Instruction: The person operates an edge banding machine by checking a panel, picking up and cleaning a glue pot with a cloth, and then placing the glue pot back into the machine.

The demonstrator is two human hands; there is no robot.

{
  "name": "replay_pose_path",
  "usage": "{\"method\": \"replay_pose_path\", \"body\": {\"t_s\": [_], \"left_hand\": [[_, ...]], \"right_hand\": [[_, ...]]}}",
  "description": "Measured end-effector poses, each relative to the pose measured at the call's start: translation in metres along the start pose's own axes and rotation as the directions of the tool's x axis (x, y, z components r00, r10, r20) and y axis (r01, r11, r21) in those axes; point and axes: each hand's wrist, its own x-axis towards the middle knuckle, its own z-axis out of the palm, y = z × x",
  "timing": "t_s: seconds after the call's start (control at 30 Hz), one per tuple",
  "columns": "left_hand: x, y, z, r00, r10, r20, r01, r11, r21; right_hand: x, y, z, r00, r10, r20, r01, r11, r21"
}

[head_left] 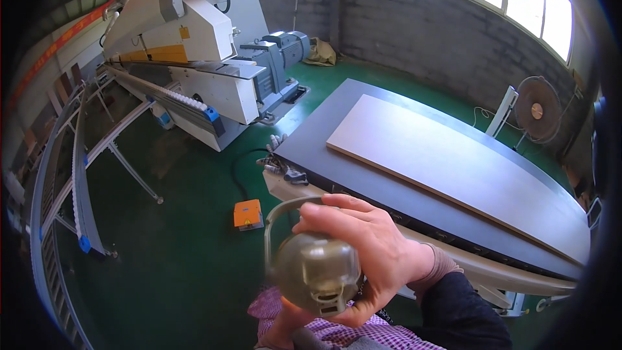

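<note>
Close in front of me, at the bottom middle, is a drinking bottle [291, 272] seen from above. It has a rounded olive-grey top with a flip-type catch and a curved carrying loop [268, 236] standing out on its left. My right hand [372, 243] is wrapped round the top from the right, thumb low and fingers over the far side. Below the bottle, my left hand [285, 324] shows only in part; it is closed around the lower body, and its fingers are mostly hidden. A pink checked cloth [402, 337] lies behind both hands.
A long pale panel [453, 162] rests on a dark-topped table [311, 139] at the right, with gloves [282, 165] at its near corner. An orange foot pedal [247, 214] sits on the green floor. A large machine [217, 84], roller rails [78, 175] and a fan [536, 111] stand around.
</note>
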Motion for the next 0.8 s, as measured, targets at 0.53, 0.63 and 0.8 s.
{"method": "replay_pose_path", "body": {"t_s": [0.53, 0.63, 0.8], "left_hand": [[0.028, 0.038, 0.02, 1.0, 0.024, 0.018, -0.025, 0.998, 0.062], [0.028, 0.045, 0.018, 0.999, 0.04, 0.004, -0.04, 0.997, 0.068], [0.038, 0.052, 0.025, 0.999, 0.035, 0.03, -0.037, 0.995, 0.097]], "right_hand": [[0.023, -0.067, -0.017, 0.968, -0.022, -0.252, -0.008, 0.993, -0.117], [0.023, -0.065, -0.008, 0.938, -0.078, -0.337, 0.046, 0.994, -0.102], [0.027, -0.067, -0.001, 0.912, -0.133, -0.388, -0.02, 0.93, -0.367]]}}
